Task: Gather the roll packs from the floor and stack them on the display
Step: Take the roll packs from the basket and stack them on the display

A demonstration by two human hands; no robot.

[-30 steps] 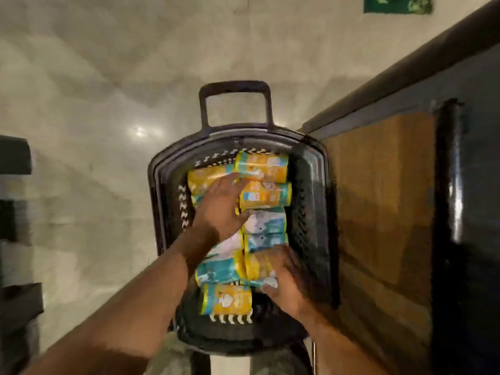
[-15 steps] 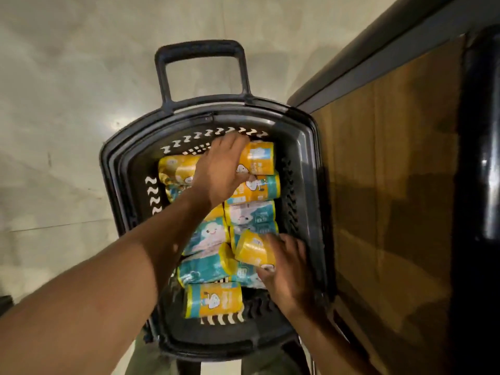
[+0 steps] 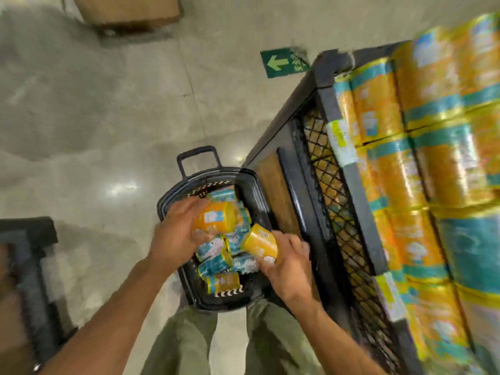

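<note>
A black plastic basket (image 3: 173, 197) stands on the floor with several yellow and teal roll packs (image 3: 216, 250) lying inside. My left hand (image 3: 176, 236) grips one yellow roll pack (image 3: 216, 216) raised above the basket. In my right hand (image 3: 286, 263) I hold a second yellow roll pack (image 3: 261, 243), also lifted clear of the pile. To the right rises the dark mesh-sided display (image 3: 335, 190), with rows of stacked roll packs (image 3: 422, 163) on top, blurred by motion.
The basket's pull handle (image 3: 197, 158) points away from me. A green arrow sign (image 3: 284, 62) is stuck on the floor beyond the display. A cardboard box (image 3: 127, 9) sits at the top left, and a dark fixture (image 3: 29, 261) stands at my left. My legs are below the basket.
Both hands have lifted a roll pack each out of the basket. The view has risen and swung right, bringing the display's stacked packs into sight.
</note>
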